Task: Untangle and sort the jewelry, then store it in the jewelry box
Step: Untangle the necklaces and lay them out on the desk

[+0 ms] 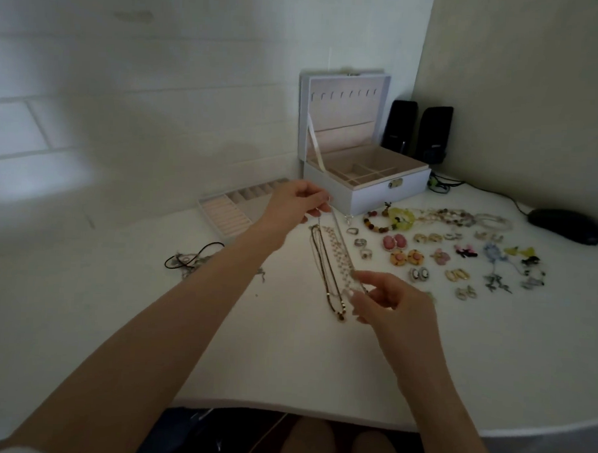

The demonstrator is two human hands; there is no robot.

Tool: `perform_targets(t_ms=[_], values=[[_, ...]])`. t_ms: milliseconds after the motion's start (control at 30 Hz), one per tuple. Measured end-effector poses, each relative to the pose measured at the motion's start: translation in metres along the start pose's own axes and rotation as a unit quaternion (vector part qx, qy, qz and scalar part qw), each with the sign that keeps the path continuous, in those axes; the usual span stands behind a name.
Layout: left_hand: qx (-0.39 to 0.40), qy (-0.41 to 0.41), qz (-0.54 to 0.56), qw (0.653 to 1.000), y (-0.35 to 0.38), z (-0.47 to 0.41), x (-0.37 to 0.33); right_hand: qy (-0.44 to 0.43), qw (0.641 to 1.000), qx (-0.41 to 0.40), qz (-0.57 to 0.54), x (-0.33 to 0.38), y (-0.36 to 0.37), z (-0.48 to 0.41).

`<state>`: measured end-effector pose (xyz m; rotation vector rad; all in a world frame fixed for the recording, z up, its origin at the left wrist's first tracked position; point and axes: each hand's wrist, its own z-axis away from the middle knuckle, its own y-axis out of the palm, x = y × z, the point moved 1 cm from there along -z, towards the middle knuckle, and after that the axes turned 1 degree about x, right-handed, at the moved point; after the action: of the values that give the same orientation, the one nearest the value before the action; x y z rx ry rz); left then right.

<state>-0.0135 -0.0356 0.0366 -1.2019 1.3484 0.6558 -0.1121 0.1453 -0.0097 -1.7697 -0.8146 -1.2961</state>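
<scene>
A white table (284, 362) is set against pale walls. Near the upper centre, the jewelry box (378, 192) is stood with its lid raised. A thin chain (340, 236) is stretched across mid-frame: its upper end is pinched by the left hand (296, 205), its lower end by the right hand (393, 300). Necklaces (324, 272) are laid beneath it, and earrings (440, 257) are spread at the right.

In front of the open jewelry box (371, 191), the left grip (297, 200) and right grip (390, 298) each pinch an end of a thin chain (339, 236), stretched above necklaces (326, 272) on the surface (285, 345).
</scene>
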Motion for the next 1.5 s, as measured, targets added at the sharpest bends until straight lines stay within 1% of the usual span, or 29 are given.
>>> perform_targets(t_ms=[133,300,367,467,533,633,700,767,867,967,1100,1200,1300,1367,1500], values=[[0.002,0.009,-0.023,1.000,0.025,0.000,0.009,-0.001,0.999,-0.010,0.033,-0.004,-0.021,0.011],[0.035,0.020,-0.081,0.996,0.049,0.001,0.015,-0.017,1.000,0.004,0.016,-0.002,-0.046,0.029],[0.049,0.017,-0.113,0.992,0.058,0.001,0.018,-0.018,1.000,-0.006,0.009,-0.002,-0.056,0.035],[0.076,0.015,-0.161,0.984,0.068,-0.001,0.022,-0.020,0.998,-0.028,0.056,-0.007,-0.065,0.043],[0.093,0.025,-0.202,0.975,0.075,-0.001,0.023,-0.009,0.994,-0.033,0.106,-0.012,-0.069,0.046],[0.109,0.040,-0.303,0.946,0.085,0.001,0.023,0.024,0.989,-0.043,0.139,-0.020,-0.074,0.048],[0.107,0.053,-0.359,0.926,0.091,0.004,0.023,0.019,0.984,-0.052,0.170,-0.022,-0.074,0.049],[0.097,0.071,-0.385,0.915,0.095,0.006,0.022,-0.002,0.976,-0.048,0.212,-0.021,-0.073,0.049],[0.086,0.099,-0.409,0.903,0.098,0.007,0.021,0.008,0.969,-0.019,0.247,-0.019,-0.072,0.051],[0.082,0.102,-0.428,0.894,0.099,0.006,0.022,0.025,0.964,0.011,0.263,-0.019,-0.071,0.053],[0.078,0.126,-0.446,0.883,0.101,0.007,0.023,0.008,0.957,0.036,0.288,-0.020,-0.069,0.051],[0.071,0.134,-0.440,0.885,0.099,0.010,0.024,0.003,0.956,0.033,0.293,-0.021,-0.069,0.050],[0.067,0.139,-0.430,0.890,0.090,0.015,0.023,-0.046,0.961,-0.012,0.272,-0.017,-0.067,0.051],[0.073,0.141,-0.413,0.897,0.081,0.020,0.022,-0.083,0.963,-0.025,0.256,-0.009,-0.059,0.049],[0.097,0.132,-0.388,0.907,0.052,0.038,0.023,-0.124,0.963,0.006,0.240,0.006,-0.025,0.035]])
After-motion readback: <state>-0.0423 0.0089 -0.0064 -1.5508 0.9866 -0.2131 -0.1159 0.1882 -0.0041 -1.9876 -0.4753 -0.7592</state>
